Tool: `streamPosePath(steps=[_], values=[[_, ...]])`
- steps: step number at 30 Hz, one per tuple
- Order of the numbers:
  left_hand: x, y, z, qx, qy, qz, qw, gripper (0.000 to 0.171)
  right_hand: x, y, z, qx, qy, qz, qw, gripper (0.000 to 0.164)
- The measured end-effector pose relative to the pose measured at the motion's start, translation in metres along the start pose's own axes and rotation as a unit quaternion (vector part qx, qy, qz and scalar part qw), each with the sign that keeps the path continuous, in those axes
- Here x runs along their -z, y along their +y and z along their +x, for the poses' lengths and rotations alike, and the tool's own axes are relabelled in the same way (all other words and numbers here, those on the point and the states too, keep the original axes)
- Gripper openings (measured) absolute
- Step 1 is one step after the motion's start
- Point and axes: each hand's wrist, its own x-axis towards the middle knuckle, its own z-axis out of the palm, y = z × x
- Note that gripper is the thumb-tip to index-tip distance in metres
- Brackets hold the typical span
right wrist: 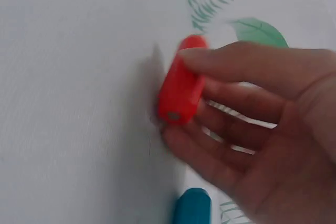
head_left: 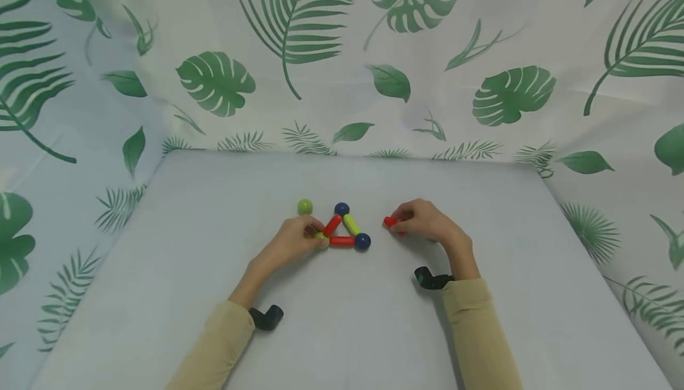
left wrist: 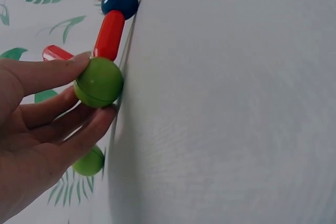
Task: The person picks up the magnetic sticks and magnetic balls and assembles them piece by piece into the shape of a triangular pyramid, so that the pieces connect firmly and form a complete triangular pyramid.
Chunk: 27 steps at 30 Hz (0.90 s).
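Observation:
My left hand (head_left: 294, 239) pinches a green ball (left wrist: 98, 82) between thumb and fingers. That ball is the left corner of a triangle of rods and balls. Two red rods (head_left: 342, 241) meet at it, and a yellow-green rod (head_left: 351, 224) forms the right side. Dark blue balls make up the far corner (head_left: 342, 208) and the right corner (head_left: 362, 241). Right of the triangle, my right hand (head_left: 426, 220) grips a separate red rod (right wrist: 182, 85) between thumb and fingers, low over the table. A small metal disc shows in this rod's end.
A loose green ball (head_left: 305, 206) lies beyond my left hand. The end of a teal rod (right wrist: 193, 208) shows at the bottom of the right wrist view. The white table (head_left: 342, 319) is bordered by leaf-printed cloth (head_left: 331, 99).

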Motion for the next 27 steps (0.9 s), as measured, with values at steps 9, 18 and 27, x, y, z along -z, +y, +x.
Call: streamPosePath(steps=[9,18,27], values=[[0.004,0.002,0.001,-0.002,-0.007,0.008,0.9999,0.032,-0.005,-0.006,0.004,0.063,0.063,0.081,0.993,0.026],[0.001,0.005,0.004,-0.014,-0.004,0.008,0.9999,0.033,-0.017,-0.010,0.015,0.106,0.099,0.130,0.981,0.023],[0.007,0.004,0.005,-0.008,-0.005,0.018,0.9998,0.033,-0.031,-0.032,0.025,0.151,0.103,0.161,0.970,0.021]])
